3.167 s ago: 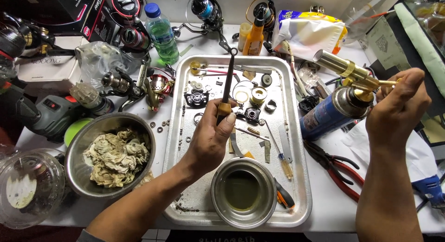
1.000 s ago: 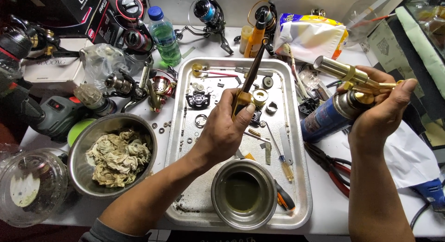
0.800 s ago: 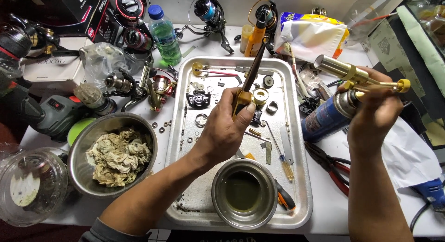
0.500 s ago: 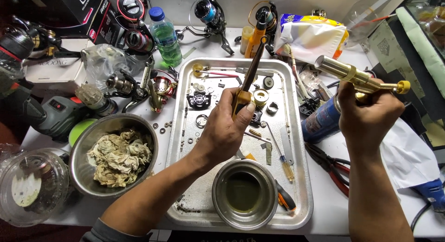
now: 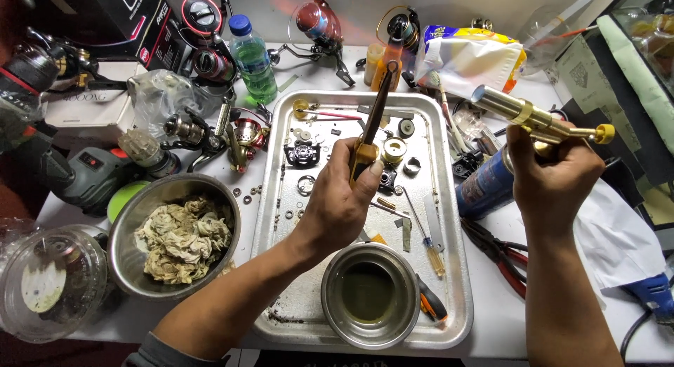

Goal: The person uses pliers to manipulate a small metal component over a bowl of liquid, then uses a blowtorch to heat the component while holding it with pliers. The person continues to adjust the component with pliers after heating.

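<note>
1. Gripping a long dark metal tool with a yellow handle, the left hand has its fingers curled tight round the handle, thumb pressed on its side; the tool's shaft slants up and away over the rectangular silver metal tray.
2. The right hand is closed round the head of a brass-coloured gas torch with a yellow end knob; the torch sits on a blue gas canister, held to the right of the tray, nozzle pointing up and to the left.
3. On the tray lie small reel parts, washers and screws; a yellow-handled screwdriver lies near the right wall; a round steel bowl of dark yellowish liquid stands at the near end.
4. Left of the tray stands a larger steel bowl of soiled crumpled rags; beyond it, several fishing reels and a green plastic bottle with a blue cap.
5. Red-handled pliers lie on the table just right of the tray.
</note>
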